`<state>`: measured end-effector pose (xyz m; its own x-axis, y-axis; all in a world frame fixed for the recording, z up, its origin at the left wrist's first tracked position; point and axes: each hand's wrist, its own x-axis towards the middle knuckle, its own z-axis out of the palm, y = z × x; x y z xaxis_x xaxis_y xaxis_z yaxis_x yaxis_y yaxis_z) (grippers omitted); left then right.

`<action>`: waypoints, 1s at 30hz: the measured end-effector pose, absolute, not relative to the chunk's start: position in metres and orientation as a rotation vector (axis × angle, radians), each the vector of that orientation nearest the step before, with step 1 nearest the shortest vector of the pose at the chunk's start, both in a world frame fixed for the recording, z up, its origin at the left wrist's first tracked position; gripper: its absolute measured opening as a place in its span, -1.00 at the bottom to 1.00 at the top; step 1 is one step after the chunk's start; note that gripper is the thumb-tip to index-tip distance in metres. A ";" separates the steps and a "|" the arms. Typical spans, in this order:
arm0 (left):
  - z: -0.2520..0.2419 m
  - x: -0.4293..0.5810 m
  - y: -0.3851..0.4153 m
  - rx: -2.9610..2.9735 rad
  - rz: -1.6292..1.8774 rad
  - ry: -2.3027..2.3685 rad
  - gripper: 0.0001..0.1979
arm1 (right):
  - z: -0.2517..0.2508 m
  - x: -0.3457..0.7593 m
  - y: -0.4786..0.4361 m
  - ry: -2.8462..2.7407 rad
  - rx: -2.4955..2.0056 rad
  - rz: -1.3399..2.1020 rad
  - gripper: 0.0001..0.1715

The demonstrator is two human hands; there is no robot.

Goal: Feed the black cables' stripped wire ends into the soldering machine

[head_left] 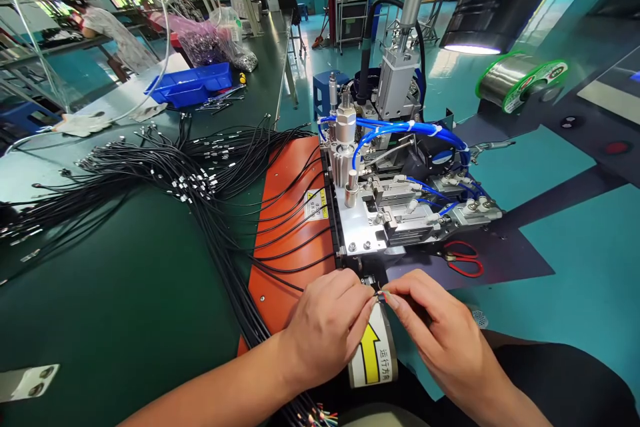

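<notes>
My left hand is closed in a pinch on the end of a thin black cable, mostly hidden by the fingers. Thumb and forefinger of my right hand pinch the small coloured wires at that cable's tip. Both hands meet just in front of a metal machine with blue air hoses. Below the fingertips is a white label with a yellow arrow. Several black cables run side by side across an orange plate into the machine's left edge.
A big bundle of black cables spreads over the green table. Stripped wire ends hang at the bottom. Red-handled scissors lie to the right, a solder spool behind them. A blue bin stands at the back; two people sit beyond.
</notes>
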<state>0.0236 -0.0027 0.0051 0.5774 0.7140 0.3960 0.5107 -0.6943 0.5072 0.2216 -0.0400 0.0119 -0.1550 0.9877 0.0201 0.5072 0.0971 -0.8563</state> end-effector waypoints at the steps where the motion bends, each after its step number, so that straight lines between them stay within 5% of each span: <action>1: 0.005 0.024 -0.003 2.474 0.837 0.997 -0.82 | 0.012 0.222 -0.040 -1.793 -1.449 0.917 -0.78; 12: 0.003 0.023 -0.001 2.458 0.841 0.951 -0.82 | 0.021 0.233 -0.031 -2.182 -1.419 0.768 -0.73; 21: 0.014 0.018 0.009 2.040 0.906 0.842 -0.84 | 0.019 0.216 -0.027 -1.171 -1.159 1.728 -0.65; 30: 0.008 0.021 0.002 2.090 0.863 0.930 -0.81 | 0.017 0.236 -0.030 -1.283 -1.354 1.598 -0.64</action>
